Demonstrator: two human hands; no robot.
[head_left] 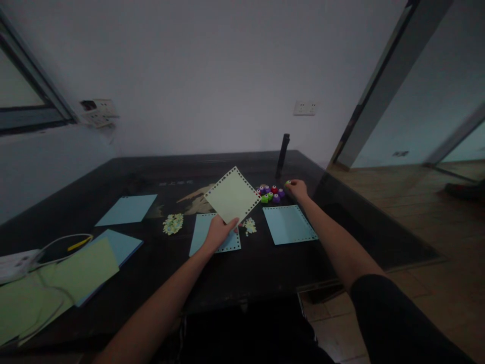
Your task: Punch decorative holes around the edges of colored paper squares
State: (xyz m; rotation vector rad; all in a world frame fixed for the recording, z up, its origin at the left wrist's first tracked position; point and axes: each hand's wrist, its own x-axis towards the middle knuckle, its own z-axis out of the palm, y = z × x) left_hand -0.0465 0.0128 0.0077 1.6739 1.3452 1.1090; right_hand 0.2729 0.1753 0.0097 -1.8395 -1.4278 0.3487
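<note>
My left hand grips the lower corner of a pale green sheet of paper, raised and turned like a diamond, with punched holes along its edges. Pinched in the fingers of my right hand is a small green hole punch, partly hidden by them. Beside it on the table lies a cluster of hole punches in purple, red and green. Under my left hand rests a blue sheet with edge holes. Another holed blue sheet lies below my right forearm.
Two small piles of paper cutouts lie on the dark table. Blue paper and stacked green sheets are at left, near a white cable and a power strip. A black upright post stands at the back.
</note>
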